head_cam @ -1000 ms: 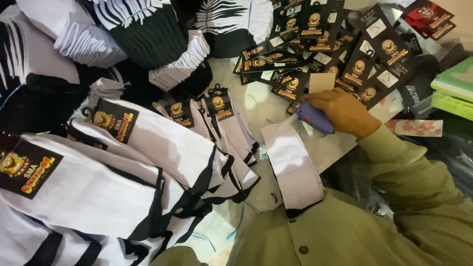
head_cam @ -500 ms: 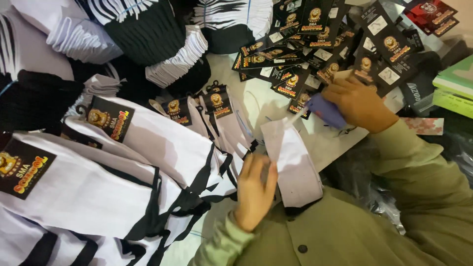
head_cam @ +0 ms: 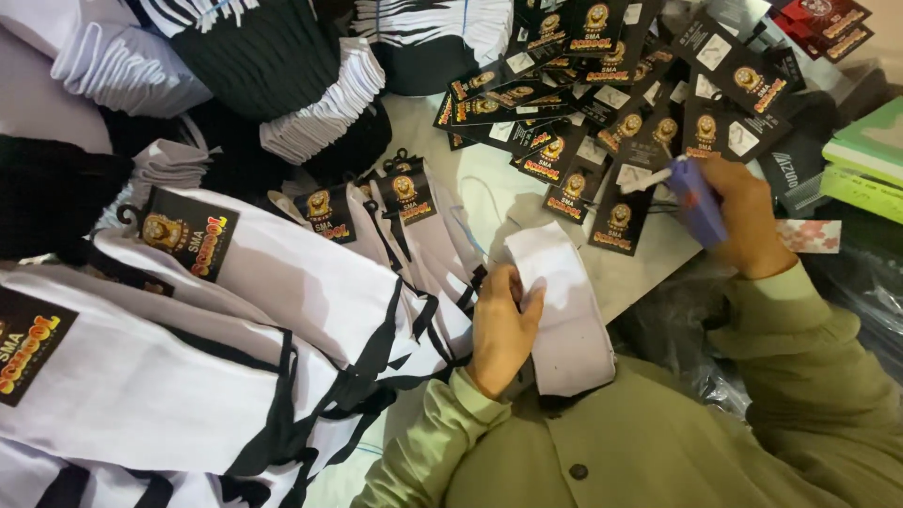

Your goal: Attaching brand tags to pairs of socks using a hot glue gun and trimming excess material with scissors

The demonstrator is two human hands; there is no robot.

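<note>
Big fan of tagged white socks (head_cam: 282, 310) with black bands filling left half, overlapped in rows, each carrying a black card tag (head_cam: 188, 230) at top. Dark and white striped sock bundles (head_cam: 282, 85) heaped along upper left. Pale table surface (head_cam: 489, 188) showing between piles. Scatter of loose black card labels (head_cam: 602, 103) spread across upper right, overlapping, some face up, some showing white sticker backs. Green books or boxes (head_cam: 870, 150) at far right edge. Olive sleeves and shirt front at bottom.

Untagged white sock (head_cam: 564, 310) lying lengthwise at table edge, just right of the fan, lower end hanging toward lap. Left hand (head_cam: 503, 329) pressed on sock's left edge, fingers curled over fabric, thumb on top, pinching it flat. Right hand (head_cam: 748, 221) closed around blue tagging gun (head_cam: 696, 198), nozzle pointed left toward label pile, just above or touching a label; contact unclear.

For doing this step well, judging from layout: pick one label only, since pile overlaps and a second could lift with it. Keep sock cuff flat and both layers aligned under left hand so needle passes cleanly. Keep left fingers clear of the needle path. Pierce near top edge of cuff, matching tag position on the finished rows. Then lay onto fan with tag facing up, same overlap as neighbours.
</note>
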